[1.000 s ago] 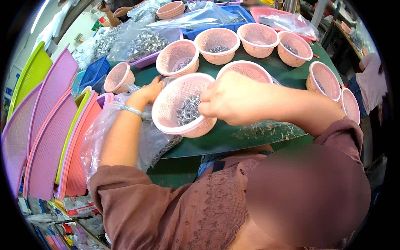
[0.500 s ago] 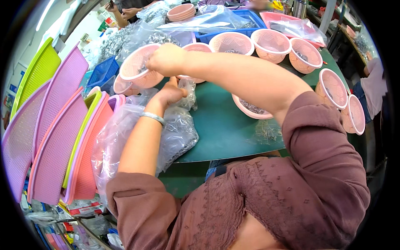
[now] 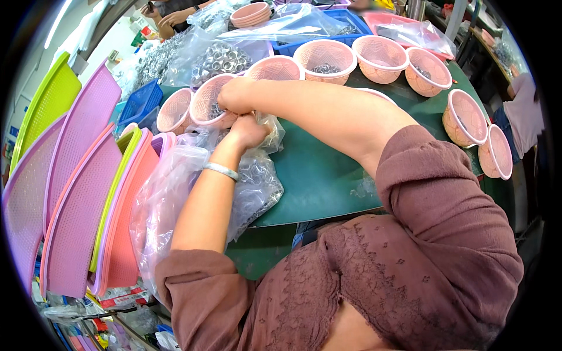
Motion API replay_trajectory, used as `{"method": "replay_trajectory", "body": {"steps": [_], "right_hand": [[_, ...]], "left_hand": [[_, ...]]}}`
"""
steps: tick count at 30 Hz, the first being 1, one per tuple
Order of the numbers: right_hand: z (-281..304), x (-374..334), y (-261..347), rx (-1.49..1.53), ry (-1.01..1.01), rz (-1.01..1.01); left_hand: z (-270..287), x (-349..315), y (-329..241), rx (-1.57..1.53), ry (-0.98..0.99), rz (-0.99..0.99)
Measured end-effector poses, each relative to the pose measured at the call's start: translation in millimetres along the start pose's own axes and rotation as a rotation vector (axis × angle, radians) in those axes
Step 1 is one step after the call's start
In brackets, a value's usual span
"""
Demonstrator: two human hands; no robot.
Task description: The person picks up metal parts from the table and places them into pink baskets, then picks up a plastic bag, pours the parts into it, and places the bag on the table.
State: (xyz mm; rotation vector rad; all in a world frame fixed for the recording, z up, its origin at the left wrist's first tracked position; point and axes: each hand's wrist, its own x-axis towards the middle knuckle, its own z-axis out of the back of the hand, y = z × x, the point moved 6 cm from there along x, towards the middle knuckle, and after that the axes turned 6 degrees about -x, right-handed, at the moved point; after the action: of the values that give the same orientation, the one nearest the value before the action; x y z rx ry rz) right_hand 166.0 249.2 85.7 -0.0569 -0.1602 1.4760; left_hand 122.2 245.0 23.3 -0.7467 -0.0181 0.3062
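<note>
My right hand point(image 3: 237, 95) grips the near right rim of a small pink plastic basket point(image 3: 204, 100), with small grey metal pieces inside. Just below it, my left hand point(image 3: 250, 130) is closed at the upper part of a clear plastic bag point(image 3: 256, 184); its fingertips are hidden. Metal pieces show through the bag, which hangs at the table's front edge. Another pink basket point(image 3: 174, 112) stands to the left of the held one, and a further one point(image 3: 275, 69) sits just behind my right wrist.
More pink baskets, such as this one point(image 3: 325, 61) holding metal pieces, curve along the green table point(image 3: 322, 175) to the right. Large colourful perforated baskets point(image 3: 82, 216) are stacked at left. A blue tray point(image 3: 287, 48) and bagged metal rings point(image 3: 221, 61) lie behind. A person's hands point(image 3: 172, 19) show far back.
My right hand and the pink basket have come lower and to the right. My left hand has moved slightly right and down, its fingers more closed. A near basket is now mostly behind my right arm.
</note>
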Motion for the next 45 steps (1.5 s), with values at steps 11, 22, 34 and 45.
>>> {"method": "replay_trajectory", "body": {"steps": [11,22,34,45], "right_hand": [[3.4,-4.3,-1.1,0.008,-0.016,-0.008],[59.4,-65.5,-40.7,0.085,-0.156,-0.012],[34.6,-280.5,18.3,-0.024,0.301,-0.091],[43.6,-291.0,45.6,0.011,-0.083,-0.081]], "left_hand": [[-0.5,-2.0,-1.9,0.000,0.018,-0.061],[6.2,-4.7,-17.6,0.051,-0.040,-0.100],[10.0,-5.6,-18.0,0.135,0.028,0.002],[87.9,-108.7,-61.4,0.471,-0.417,-0.215]]}}
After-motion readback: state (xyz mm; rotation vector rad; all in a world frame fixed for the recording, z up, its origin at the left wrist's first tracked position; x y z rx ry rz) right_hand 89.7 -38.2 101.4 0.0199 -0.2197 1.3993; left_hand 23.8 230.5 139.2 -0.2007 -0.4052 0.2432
